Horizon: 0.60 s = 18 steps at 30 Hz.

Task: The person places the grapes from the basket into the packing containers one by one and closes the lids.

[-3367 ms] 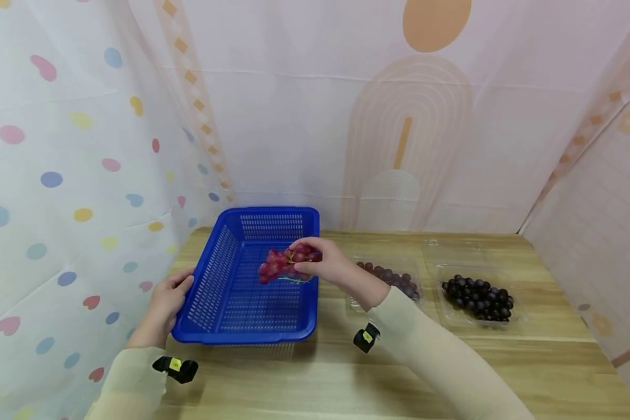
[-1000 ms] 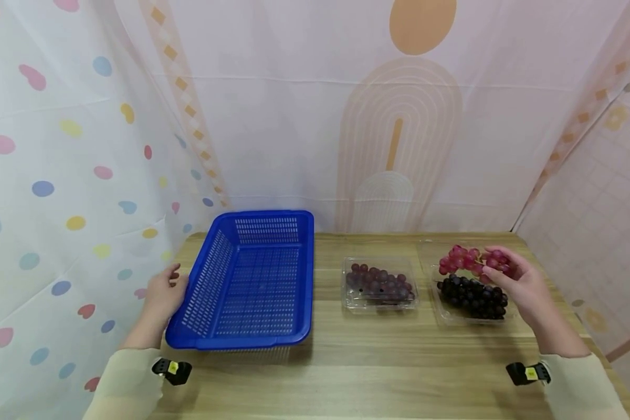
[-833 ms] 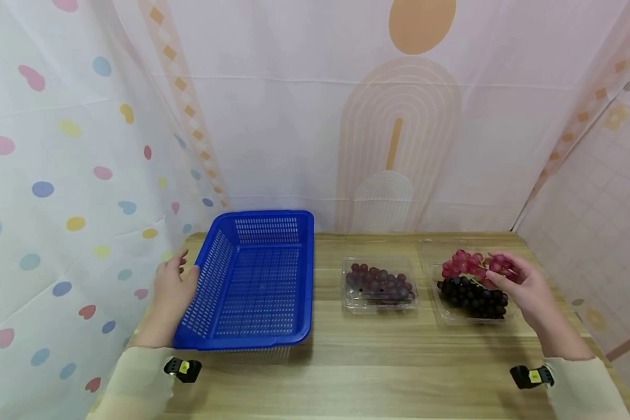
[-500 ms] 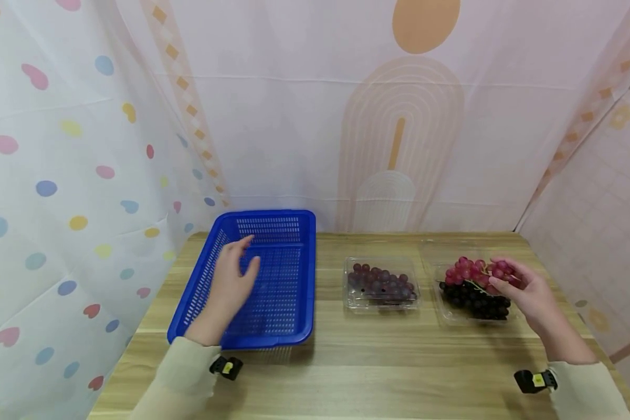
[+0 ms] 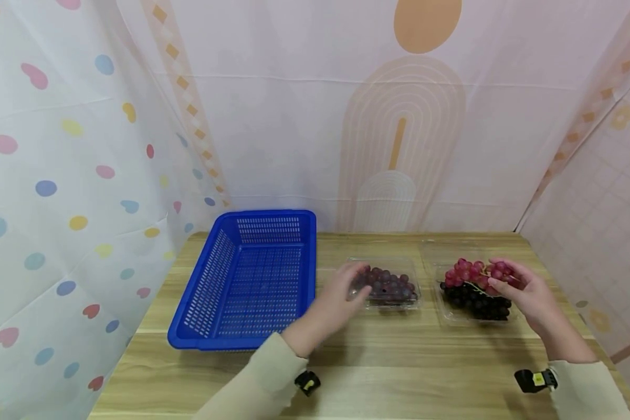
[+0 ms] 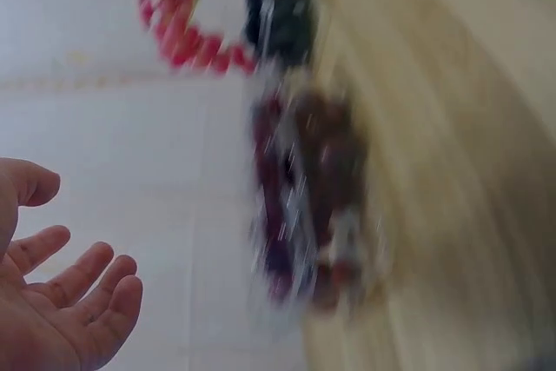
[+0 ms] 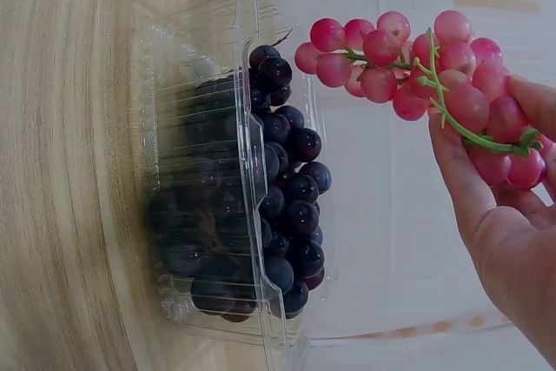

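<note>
My right hand (image 5: pixel 527 294) holds a bunch of pinkish-red grapes (image 7: pixel 400 62) with a green stem, thumb on one side and fingers on the other. In the right wrist view the bunch hangs above an open clear plastic box (image 7: pixel 252 162) heaped with black grapes (image 7: pixel 295 202). My left hand (image 5: pixel 338 300) has its fingers loosely spread and holds nothing; in the head view it overlaps the left end of a lidded clear box (image 5: pixel 412 300) of purple-red grapes (image 5: pixel 391 286). The left wrist view is motion-blurred, with the left hand (image 6: pixel 69 301) at its lower left.
A blue perforated plastic basket (image 5: pixel 244 342) stands at the left of the wooden table (image 5: pixel 399 373). The open box's raised lid (image 5: pixel 448 248) leans out behind it. Patterned cloth (image 5: pixel 283 116) hangs around the back and sides.
My left hand has let go of the basket's left rim and swung right, across the basket, to the lidded box. The right hand has carried the pinkish-red grapes from the basket to above the black ones.
</note>
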Each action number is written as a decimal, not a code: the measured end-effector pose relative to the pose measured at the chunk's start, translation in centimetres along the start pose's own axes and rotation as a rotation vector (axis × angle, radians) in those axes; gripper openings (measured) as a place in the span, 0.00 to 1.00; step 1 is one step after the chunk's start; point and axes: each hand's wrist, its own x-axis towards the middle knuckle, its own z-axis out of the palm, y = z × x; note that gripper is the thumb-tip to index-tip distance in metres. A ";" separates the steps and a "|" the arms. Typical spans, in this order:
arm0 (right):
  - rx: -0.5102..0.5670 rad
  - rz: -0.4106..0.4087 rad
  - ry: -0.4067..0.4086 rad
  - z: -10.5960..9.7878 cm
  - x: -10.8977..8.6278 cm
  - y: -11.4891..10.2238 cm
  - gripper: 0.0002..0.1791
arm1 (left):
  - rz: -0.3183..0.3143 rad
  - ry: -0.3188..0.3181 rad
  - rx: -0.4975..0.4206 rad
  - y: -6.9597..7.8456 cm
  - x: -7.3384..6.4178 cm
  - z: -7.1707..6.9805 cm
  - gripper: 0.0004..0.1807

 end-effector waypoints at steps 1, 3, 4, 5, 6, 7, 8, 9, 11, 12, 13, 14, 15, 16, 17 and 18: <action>-0.020 0.002 0.001 0.0 0.0 0.0 0.20 | 0.004 -0.033 0.005 0.4 0.2 0.7 0.26; -0.046 0.005 0.004 0.0 0.0 0.1 0.20 | 0.018 -0.080 0.003 1.2 0.5 2.1 0.26; -0.045 0.006 0.003 0.0 0.0 0.1 0.20 | 0.021 -0.096 0.006 1.5 0.7 2.8 0.26; -0.053 0.007 0.002 0.0 0.0 0.1 0.20 | 0.026 -0.111 0.006 1.8 0.8 3.4 0.26; -0.045 0.007 0.000 0.0 0.0 0.1 0.20 | 0.028 -0.125 0.004 2.1 1.0 4.1 0.26; -0.032 0.007 -0.003 0.0 0.0 0.1 0.20 | 0.028 -0.141 0.004 2.4 1.2 4.6 0.27; -0.017 0.006 -0.007 0.0 0.1 0.1 0.20 | 0.032 -0.156 0.004 2.6 1.4 5.3 0.27; 0.001 0.004 -0.012 0.0 0.1 0.2 0.20 | 0.034 -0.172 0.005 2.9 1.6 5.9 0.27; 0.027 0.002 -0.023 0.1 0.1 0.2 0.20 | 0.034 -0.200 0.006 3.3 2.0 7.0 0.27; 0.033 -0.001 -0.027 0.1 0.1 0.2 0.20 | 0.033 -0.213 0.002 3.4 2.1 7.6 0.27; 0.036 -0.003 -0.032 0.1 0.2 0.2 0.20 | 0.026 -0.227 -0.008 3.6 2.2 8.1 0.27; 0.034 -0.003 -0.037 0.1 0.2 0.3 0.20 | 0.023 -0.238 -0.020 3.8 2.3 8.5 0.27; 0.031 -0.001 -0.041 0.2 0.2 0.2 0.20 | 0.019 -0.249 -0.036 3.9 2.4 8.9 0.28; 0.027 0.001 -0.043 0.2 0.2 0.2 0.20 | 0.010 -0.258 -0.052 4.1 2.5 9.3 0.28; 0.024 0.003 -0.046 0.2 0.2 0.3 0.20 | 0.010 -0.264 -0.068 4.3 2.6 9.6 0.28; 0.020 0.005 -0.046 0.2 0.2 0.2 0.20 | 0.004 -0.272 -0.088 4.4 2.8 10.0 0.29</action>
